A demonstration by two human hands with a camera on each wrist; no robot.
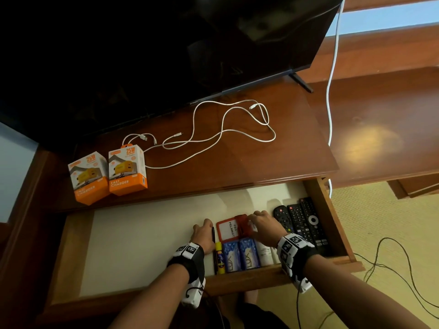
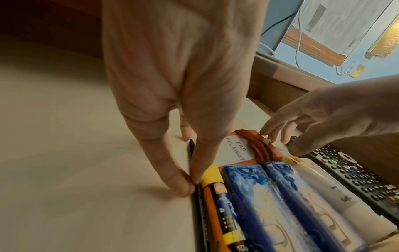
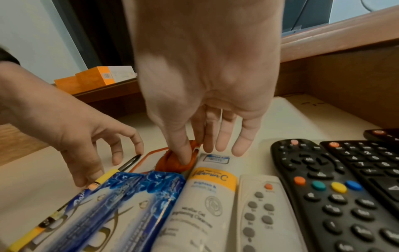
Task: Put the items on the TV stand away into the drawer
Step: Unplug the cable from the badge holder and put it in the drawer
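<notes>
Head view | left hand (image 1: 203,231) pinching black pen (image 1: 213,234) in drawer (image 1: 152,236) | right hand (image 1: 263,225) pressing lanyard (image 1: 242,225) | charger boxes (image 1: 108,176) up-left on bench (image 1: 237,150), nearer left hand

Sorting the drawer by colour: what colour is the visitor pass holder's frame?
Red-orange, around a white card; the pass holder shows best in the head view.
</notes>
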